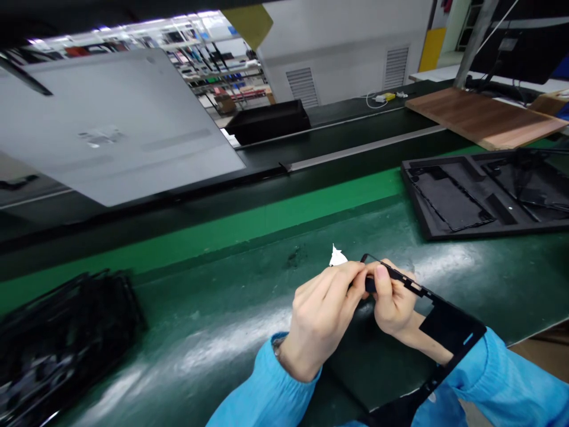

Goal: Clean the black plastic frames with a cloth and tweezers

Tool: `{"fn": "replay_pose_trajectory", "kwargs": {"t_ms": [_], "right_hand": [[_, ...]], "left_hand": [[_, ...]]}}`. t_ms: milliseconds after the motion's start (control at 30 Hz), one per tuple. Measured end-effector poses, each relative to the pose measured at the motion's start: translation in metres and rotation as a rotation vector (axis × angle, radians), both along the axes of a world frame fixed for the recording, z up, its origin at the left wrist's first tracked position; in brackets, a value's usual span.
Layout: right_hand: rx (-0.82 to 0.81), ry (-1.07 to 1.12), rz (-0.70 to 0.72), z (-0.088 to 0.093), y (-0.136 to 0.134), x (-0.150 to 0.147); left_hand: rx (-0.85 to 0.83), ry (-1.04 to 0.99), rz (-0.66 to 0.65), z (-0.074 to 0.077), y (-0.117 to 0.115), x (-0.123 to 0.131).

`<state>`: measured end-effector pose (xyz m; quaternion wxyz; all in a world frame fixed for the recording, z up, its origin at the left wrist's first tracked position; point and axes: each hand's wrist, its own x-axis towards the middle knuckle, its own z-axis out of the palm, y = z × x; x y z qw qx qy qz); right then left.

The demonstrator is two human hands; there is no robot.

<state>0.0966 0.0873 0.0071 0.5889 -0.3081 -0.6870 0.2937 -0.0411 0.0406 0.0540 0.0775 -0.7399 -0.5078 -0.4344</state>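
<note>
A thin black frame [451, 325] with a wide opening hangs tilted over the table's near edge. My right hand [395, 299] is closed on its upper rim, the thumb on top. Fingers pinched together, my left hand [322, 308] meets the right one at the frame's upper left corner. What the left fingertips hold is hidden; a small dark piece shows between the hands. Just behind the left fingers a torn white scrap [338, 256] sticks up.
A black foam tray [415, 204] with similar frames lies at the right, below a wooden board [489, 118]. Dark parts [66, 338] are piled at the left on the green table [200, 308]. Behind stand a grey panel [133, 136] and a black bin [269, 121].
</note>
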Motion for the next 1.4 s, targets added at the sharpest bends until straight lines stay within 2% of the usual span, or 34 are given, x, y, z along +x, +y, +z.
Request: {"fn": "replay_pose_trajectory", "kwargs": {"t_ms": [233,500,767,900,1067,1200,1400], "right_hand": [[0.224,-0.083,-0.064,0.008,-0.003,0.001],[0.208,-0.095,-0.124,0.001,-0.004,0.002],[0.246,-0.089,-0.123,0.008,-0.003,0.002],[0.306,-0.076,-0.116,0.012,-0.003,0.0],[0.376,-0.017,-0.088,0.006,0.0,-0.003],[0.339,-0.02,-0.08,0.002,-0.002,-0.005],[0.143,-0.079,-0.092,0.0,-0.007,-0.002]], "left_hand": [[-0.035,0.031,0.021,-0.004,-0.005,0.0],[-0.004,-0.095,-0.042,-0.004,0.0,0.001],[0.098,-0.042,0.015,-0.003,0.0,0.002],[0.065,-0.084,0.04,0.002,-0.004,0.005],[0.012,-0.118,0.101,0.009,-0.011,0.01],[-0.079,-0.135,0.106,0.005,-0.009,0.009],[-0.101,-0.153,0.078,-0.002,-0.002,0.006]]}}
